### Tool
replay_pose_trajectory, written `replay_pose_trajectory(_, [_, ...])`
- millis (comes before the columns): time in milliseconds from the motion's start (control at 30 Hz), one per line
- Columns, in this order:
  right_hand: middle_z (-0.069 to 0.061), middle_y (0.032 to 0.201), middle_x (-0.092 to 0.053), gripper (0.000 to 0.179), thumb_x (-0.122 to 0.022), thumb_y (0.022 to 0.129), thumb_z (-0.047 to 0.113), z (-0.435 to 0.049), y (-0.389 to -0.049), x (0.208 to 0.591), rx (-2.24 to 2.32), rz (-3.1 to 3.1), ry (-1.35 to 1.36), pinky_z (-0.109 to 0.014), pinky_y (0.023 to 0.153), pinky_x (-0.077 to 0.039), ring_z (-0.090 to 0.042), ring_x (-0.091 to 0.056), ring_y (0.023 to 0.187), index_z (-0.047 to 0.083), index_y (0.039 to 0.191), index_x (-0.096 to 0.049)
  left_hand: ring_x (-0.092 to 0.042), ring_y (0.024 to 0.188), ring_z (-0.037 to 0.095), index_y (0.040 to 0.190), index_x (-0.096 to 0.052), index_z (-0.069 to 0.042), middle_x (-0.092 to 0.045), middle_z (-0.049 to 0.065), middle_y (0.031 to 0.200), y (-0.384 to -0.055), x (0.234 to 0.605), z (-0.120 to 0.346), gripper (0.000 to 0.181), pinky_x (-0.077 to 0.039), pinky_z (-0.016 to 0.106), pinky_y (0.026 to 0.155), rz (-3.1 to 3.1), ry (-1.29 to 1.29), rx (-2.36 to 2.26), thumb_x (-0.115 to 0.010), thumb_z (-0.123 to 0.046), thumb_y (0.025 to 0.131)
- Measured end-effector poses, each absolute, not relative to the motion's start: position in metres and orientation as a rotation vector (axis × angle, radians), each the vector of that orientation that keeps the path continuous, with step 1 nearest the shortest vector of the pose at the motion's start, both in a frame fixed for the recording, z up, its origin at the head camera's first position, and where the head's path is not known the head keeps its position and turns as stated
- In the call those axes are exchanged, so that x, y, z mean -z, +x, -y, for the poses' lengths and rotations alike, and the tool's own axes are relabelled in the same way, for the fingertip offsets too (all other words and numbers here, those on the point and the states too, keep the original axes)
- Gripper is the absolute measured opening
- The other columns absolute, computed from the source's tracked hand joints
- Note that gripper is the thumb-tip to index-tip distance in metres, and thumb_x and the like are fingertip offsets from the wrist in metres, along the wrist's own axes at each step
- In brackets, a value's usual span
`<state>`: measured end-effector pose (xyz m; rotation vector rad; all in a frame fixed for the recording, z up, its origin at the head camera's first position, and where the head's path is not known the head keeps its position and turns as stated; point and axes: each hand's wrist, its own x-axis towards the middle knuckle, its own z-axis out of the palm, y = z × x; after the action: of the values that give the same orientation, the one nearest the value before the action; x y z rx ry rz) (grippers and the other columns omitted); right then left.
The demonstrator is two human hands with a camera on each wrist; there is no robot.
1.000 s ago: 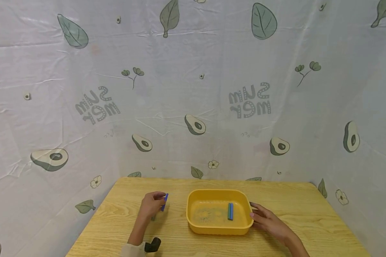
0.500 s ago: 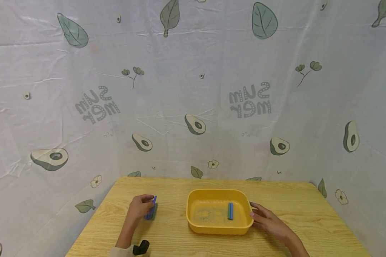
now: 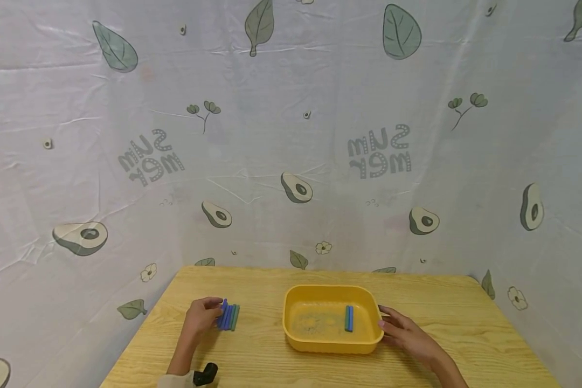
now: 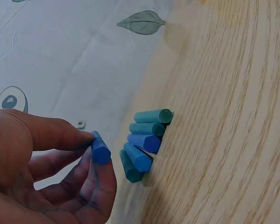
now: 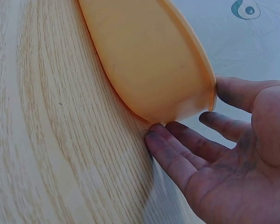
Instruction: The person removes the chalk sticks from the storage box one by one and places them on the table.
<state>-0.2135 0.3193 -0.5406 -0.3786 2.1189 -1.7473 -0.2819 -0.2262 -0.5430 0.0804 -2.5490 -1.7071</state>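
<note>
My left hand (image 3: 201, 316) pinches a blue chalk stick (image 4: 101, 148) between thumb and fingertips, at the left end of a row of chalk. Several blue and teal chalk sticks (image 3: 232, 317) lie side by side on the table there; the left wrist view shows the held stick apart from that row (image 4: 140, 141). At the right end of a yellow plastic tub (image 3: 330, 347), my right hand (image 3: 403, 333) rests its fingers and thumb against the outer wall and rim, smudged dark at the fingertips. Inside the tub lie one green chalk stick (image 3: 347, 318) and one blue chalk stick (image 3: 351, 318).
The wood-grain table (image 3: 267, 366) carries the tub and the chalk row, with bare wood between them. A pale printed curtain (image 3: 252, 140) hangs behind the table and along both sides. Dusty smudges mark the tub's floor.
My left hand has moved left with the blue chalk stick, from the right of the row to its left end, uncovering more of the row. My right hand stays at the tub.
</note>
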Motion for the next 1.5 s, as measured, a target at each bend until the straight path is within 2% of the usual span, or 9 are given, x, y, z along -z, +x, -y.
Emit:
replay_pose_trajectory(500, [-0.046,0.166,-0.021,0.074,-0.039,0.119,0.031,-0.322,-0.213,0.538,1.736,-2.141,-0.36,-0.047,0.11,-0.057,-0.046,-0.053,0.146,-0.01,0.168,-0.002,-0.072,0.09,0.021,0.13,-0.069,0.013,-0.072,0.03,0.122,-0.29,0.55,0.231,0.033,-0.06,0.032,0.068,2.573,0.125,1.61,-0.064,0.001,0.1])
replay_pose_trajectory(933, [-0.046,0.165,-0.022,0.072,-0.038,0.119,0.029,-0.318,-0.211,0.54,1.736,-2.128,-0.382,-0.05,0.112,-0.055,-0.049,-0.051,0.146,-0.011,0.167,-0.002,-0.074,0.097,0.033,0.124,-0.071,0.013,-0.076,0.027,0.112,-0.291,0.559,0.233,0.031,-0.063,0.037,0.074,2.613,0.111,1.455,-0.067,0.001,0.096])
replay_pose_trajectory(1100, [-0.046,0.165,-0.023,0.071,-0.037,0.119,0.028,-0.318,-0.211,0.541,1.737,-2.125,-0.388,-0.049,0.112,-0.056,-0.048,-0.052,0.146,-0.011,0.167,-0.002,-0.074,0.095,0.033,0.118,-0.074,0.012,-0.078,0.023,0.104,-0.292,0.561,0.234,0.03,-0.063,0.04,0.077,2.615,0.091,1.376,-0.07,0.0,0.091])
replay_pose_trajectory(1333, [-0.047,0.166,-0.021,0.072,-0.038,0.119,0.028,-0.318,-0.212,0.541,1.738,-2.121,-0.387,-0.048,0.112,-0.056,-0.048,-0.052,0.146,-0.012,0.167,-0.002,-0.073,0.092,0.03,0.119,-0.074,0.011,-0.078,0.02,0.102,-0.29,0.559,0.235,0.032,-0.058,0.033,0.07,2.634,0.1,1.329,-0.071,-0.005,0.092])
replay_pose_trajectory(1500, [-0.047,0.166,-0.021,0.072,-0.037,0.119,0.029,-0.318,-0.213,0.54,1.738,-2.123,-0.383,-0.049,0.112,-0.056,-0.047,-0.053,0.145,-0.012,0.167,-0.002,-0.074,0.094,0.031,0.122,-0.073,0.011,-0.077,0.02,0.104,-0.288,0.557,0.236,0.033,-0.06,0.039,0.075,2.637,0.095,1.342,-0.072,-0.006,0.093])
